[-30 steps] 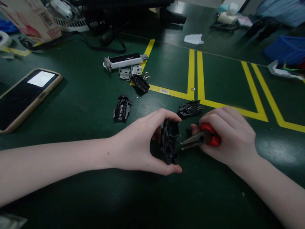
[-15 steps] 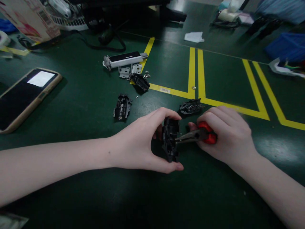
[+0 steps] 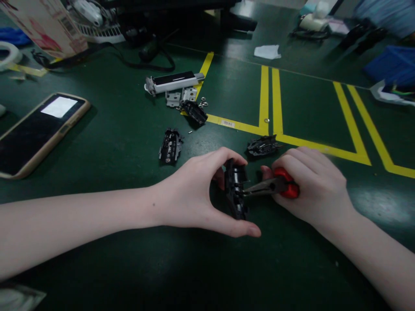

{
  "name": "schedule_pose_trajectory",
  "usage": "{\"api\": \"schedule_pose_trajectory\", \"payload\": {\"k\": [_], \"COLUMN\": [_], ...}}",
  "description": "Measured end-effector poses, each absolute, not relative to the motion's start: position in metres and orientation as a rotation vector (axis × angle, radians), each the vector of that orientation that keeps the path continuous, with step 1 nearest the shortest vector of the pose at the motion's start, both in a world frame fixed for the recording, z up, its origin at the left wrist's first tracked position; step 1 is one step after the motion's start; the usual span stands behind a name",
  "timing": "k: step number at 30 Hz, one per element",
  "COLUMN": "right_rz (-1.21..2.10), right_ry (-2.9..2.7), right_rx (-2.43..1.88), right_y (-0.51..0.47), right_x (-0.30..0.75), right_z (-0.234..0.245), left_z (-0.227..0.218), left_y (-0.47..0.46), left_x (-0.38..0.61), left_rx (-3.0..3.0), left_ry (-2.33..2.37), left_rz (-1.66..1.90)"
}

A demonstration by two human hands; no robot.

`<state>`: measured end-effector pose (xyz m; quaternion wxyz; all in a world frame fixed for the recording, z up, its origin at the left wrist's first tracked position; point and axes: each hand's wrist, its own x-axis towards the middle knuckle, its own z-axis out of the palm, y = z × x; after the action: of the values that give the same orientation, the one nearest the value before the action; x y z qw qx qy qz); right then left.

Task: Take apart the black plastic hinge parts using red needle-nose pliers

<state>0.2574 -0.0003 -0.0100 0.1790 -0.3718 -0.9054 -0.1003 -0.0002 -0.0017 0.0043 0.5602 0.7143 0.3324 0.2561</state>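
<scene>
Between the thumb and fingers of my left hand (image 3: 197, 194) is a black plastic housing part (image 3: 235, 185), held on edge above the table. My right hand (image 3: 311, 185) grips needle-nose pliers (image 3: 264, 186) by their red handles. The plier tips meet the right side of the housing part; whether they pinch something there is too small to tell. Just beyond my right hand lies another black plastic part (image 3: 263, 146). Farther left are an open black shell (image 3: 170, 147) and a similar black piece (image 3: 194, 112).
A white and black slide assembly (image 3: 175, 82), metal brackets (image 3: 173, 99) and several small rings (image 3: 203, 103) lie behind. A phone (image 3: 42, 129) is at the left. Yellow tape (image 3: 238, 125) marks the green table. A blue bin (image 3: 394, 65) stands at the far right.
The housing part has turned slightly in my left hand, and its thumb reaches a little farther right. The pliers stay at its side. The whole view has shifted slightly.
</scene>
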Motion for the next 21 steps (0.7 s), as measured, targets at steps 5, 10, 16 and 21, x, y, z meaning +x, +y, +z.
{"api": "schedule_pose_trajectory", "payload": {"k": [5, 10, 16, 21], "right_rz": [-0.225, -0.135, -0.062, -0.061], "right_ry": [-2.569, -2.589, -2.608, -2.614], "right_rx": [-1.068, -1.094, -1.139, -1.154], "right_y": [0.001, 0.003, 0.003, 0.003], "right_x": [0.257, 0.257, 0.257, 0.257], "right_z": [-0.01, -0.01, -0.009, -0.01], "left_z": [0.004, 0.001, -0.004, -0.007], "left_y": [-0.001, 0.0, 0.001, 0.001], "left_x": [0.0, 0.0, -0.003, -0.005], "left_rx": [1.666, 1.765, 1.885, 1.921], "left_ry": [0.782, 0.751, 0.71, 0.698], "left_rz": [0.612, 0.63, 0.715, 0.758]}}
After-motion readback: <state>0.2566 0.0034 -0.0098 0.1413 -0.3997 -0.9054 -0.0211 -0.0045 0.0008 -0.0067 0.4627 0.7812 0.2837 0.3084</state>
